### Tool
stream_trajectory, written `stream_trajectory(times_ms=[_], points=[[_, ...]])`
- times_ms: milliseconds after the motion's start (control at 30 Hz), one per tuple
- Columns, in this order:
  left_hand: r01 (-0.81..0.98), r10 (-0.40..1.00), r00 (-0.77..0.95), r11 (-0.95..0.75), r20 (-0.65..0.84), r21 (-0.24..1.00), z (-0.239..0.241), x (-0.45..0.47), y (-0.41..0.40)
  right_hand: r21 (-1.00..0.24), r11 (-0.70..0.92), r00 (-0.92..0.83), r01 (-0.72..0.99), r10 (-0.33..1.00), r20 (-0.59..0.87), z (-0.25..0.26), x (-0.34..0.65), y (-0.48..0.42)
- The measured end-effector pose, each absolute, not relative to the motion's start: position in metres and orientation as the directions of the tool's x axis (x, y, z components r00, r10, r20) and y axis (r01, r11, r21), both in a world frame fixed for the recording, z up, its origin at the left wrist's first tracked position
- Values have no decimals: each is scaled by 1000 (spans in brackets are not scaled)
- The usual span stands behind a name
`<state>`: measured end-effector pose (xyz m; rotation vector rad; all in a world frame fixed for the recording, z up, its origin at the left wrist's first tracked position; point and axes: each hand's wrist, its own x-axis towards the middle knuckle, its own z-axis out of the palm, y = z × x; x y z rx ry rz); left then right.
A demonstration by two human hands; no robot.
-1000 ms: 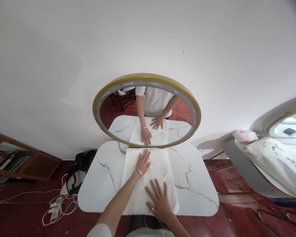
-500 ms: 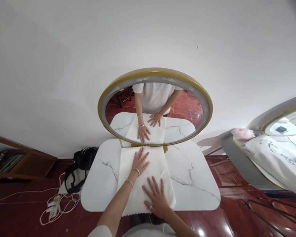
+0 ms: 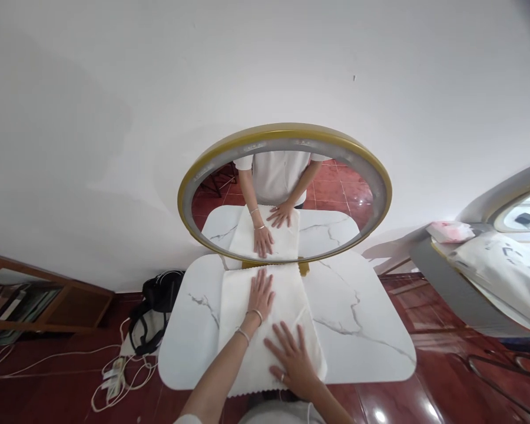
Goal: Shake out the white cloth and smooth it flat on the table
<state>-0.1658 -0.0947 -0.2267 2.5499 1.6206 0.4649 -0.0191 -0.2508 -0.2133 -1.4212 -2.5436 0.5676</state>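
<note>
A brown wooden shelf (image 3: 73, 306) stands at the lower left of the frame, then a black bag (image 3: 163, 290) on the red tiled floor. In the lower middle is a white marbled surface (image 3: 185, 341) with rounded corners, carrying a cream cloth with a zigzag edge (image 3: 282, 300); it lies flat, reaching the near edge. The left hand (image 3: 261, 297) rests palm down on its upper part, fingers slightly parted, its grip holding nothing. Above centre is an oval gold-rimmed mirror (image 3: 282, 191). The right hand (image 3: 294, 362) lies lower and to the right, fingers fanned wide on the cloth, its grip likewise holding nothing. The step in hand looks like smoothing or steadying the cloth. A crease shows above the right fingertips; flattening it would call for light, even palm pressure, the left hand anchoring.
</note>
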Motion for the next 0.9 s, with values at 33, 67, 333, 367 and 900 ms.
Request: stream_trajectory(times_ms=[33, 67, 333, 367, 900], points=[[862, 899, 391, -433, 198, 262, -228, -149, -95, -392, 458, -508, 798, 861, -28, -215, -12, -254], [856, 904, 384, -425, 189, 294, -229, -132, -96, -377, 449, -492, 810, 870, -22, -218, -6, -258], [847, 930, 312, -364, 192, 387, -230, -98, -102, -335, 464, -496, 820, 868, -10, -228, -8, -263], [856, 932, 305, -359, 197, 371, -230, -107, -101, -354, 479, -520, 803, 854, -24, -225, -13, -260], [937, 943, 281, -310, 179, 161, -231, -268, -60, -245, 406, -363, 881, 910, 203, -212, -127, -136]])
